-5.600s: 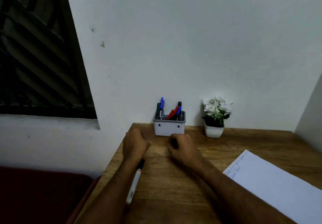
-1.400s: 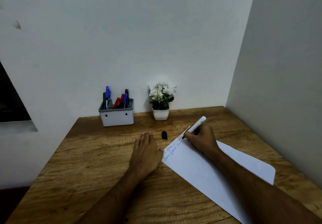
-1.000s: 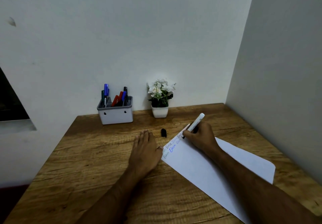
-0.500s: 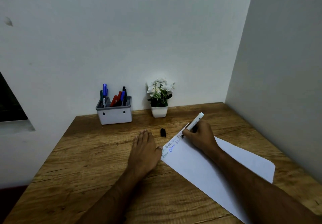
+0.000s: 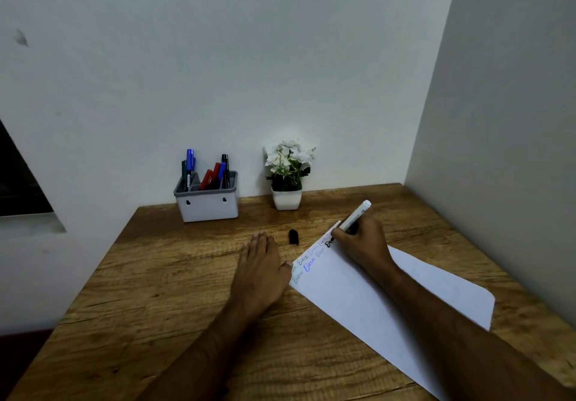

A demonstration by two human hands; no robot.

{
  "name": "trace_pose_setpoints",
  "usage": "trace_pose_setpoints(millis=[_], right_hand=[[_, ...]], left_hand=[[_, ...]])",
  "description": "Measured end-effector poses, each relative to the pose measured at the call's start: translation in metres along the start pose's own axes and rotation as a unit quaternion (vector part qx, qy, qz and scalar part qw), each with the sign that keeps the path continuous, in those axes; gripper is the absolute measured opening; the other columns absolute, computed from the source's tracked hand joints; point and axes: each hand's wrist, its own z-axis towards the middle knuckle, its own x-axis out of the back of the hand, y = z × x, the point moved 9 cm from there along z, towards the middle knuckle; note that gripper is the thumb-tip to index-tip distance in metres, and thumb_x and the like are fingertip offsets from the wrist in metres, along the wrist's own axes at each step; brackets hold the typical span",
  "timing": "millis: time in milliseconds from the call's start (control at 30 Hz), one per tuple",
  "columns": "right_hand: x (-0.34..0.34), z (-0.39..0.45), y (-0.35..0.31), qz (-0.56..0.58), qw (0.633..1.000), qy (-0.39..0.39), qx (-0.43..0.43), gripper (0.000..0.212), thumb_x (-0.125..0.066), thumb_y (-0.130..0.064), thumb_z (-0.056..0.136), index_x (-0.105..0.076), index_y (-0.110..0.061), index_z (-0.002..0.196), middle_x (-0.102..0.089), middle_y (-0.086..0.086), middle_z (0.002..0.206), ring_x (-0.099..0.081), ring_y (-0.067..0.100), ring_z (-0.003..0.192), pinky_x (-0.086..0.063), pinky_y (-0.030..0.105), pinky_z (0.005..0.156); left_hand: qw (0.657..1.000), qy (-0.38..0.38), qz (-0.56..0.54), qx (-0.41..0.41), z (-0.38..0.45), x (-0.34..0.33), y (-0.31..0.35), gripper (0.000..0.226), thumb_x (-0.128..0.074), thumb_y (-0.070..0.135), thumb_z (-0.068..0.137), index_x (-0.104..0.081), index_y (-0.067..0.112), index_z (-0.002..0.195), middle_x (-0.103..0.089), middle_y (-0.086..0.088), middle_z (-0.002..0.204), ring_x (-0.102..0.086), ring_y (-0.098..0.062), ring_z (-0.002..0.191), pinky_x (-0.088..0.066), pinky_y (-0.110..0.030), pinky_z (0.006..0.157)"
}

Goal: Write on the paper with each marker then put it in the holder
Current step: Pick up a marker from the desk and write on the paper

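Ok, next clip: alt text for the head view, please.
A right hand writes black letters with a white marker at the top of a paper on a wooden table, while the left hand lies flat beside the sheet. A black cap, a marker holder and a potted plant sit behind.
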Motion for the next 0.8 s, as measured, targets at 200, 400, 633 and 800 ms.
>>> trace_pose_setpoints(millis=[200, 400, 633, 800], right_hand=[[0.0025, -0.0008, -0.0010, 0.007, 1.000, 0.012, 0.003, 0.028, -0.075, -0.013, 0.082, -0.065, -0.025, 0.059, -0.067, -0.009, 0.059, -0.065, -0.004, 0.056, -0.043, 0.011, 0.049], [0.0048, 0.0010, 0.0012, 0.005, 1.000, 0.024, 0.000, 0.013, -0.075, -0.017, 0.082, -0.073, -0.014, 0.070, -0.072, -0.002, 0.065, -0.071, 0.010, 0.063, -0.051, 0.027, 0.054], [0.0052, 0.0002, 0.0018, 0.000, 1.000, 0.030, -0.009, 0.025, -0.075, -0.017, 0.082, -0.066, -0.017, 0.059, -0.069, -0.001, 0.059, -0.066, 0.003, 0.055, -0.044, 0.018, 0.048], [0.0058, 0.0015, 0.0058, -0.003, 0.999, 0.037, -0.015, 0.027, -0.074, -0.026, 0.082, -0.070, -0.006, 0.066, -0.071, 0.009, 0.062, -0.070, 0.023, 0.063, -0.051, 0.038, 0.054]], left_hand=[[1.000, 0.000, 0.000, 0.000, 0.0002, -0.0002, 0.0001, 0.074, -0.032, 0.047, 0.101, -0.007, 0.005, 0.156, -0.003, -0.012, 0.165, 0.001, -0.023, 0.152, 0.003, -0.038, 0.123], [1.000, 0.003, -0.003, -0.001, -0.0007, 0.0003, -0.0002, 0.074, -0.033, 0.046, 0.101, -0.008, 0.004, 0.156, -0.004, -0.013, 0.165, 0.001, -0.023, 0.152, 0.003, -0.038, 0.123], [1.000, 0.005, -0.008, 0.000, -0.0002, -0.0002, -0.0007, 0.073, -0.033, 0.046, 0.100, -0.009, 0.005, 0.156, -0.005, -0.012, 0.165, 0.000, -0.022, 0.152, 0.001, -0.039, 0.124], [1.000, 0.001, -0.003, -0.001, 0.0006, -0.0011, -0.0009, 0.074, -0.032, 0.046, 0.101, -0.007, 0.005, 0.156, -0.004, -0.012, 0.165, 0.001, -0.022, 0.152, 0.001, -0.040, 0.124]])
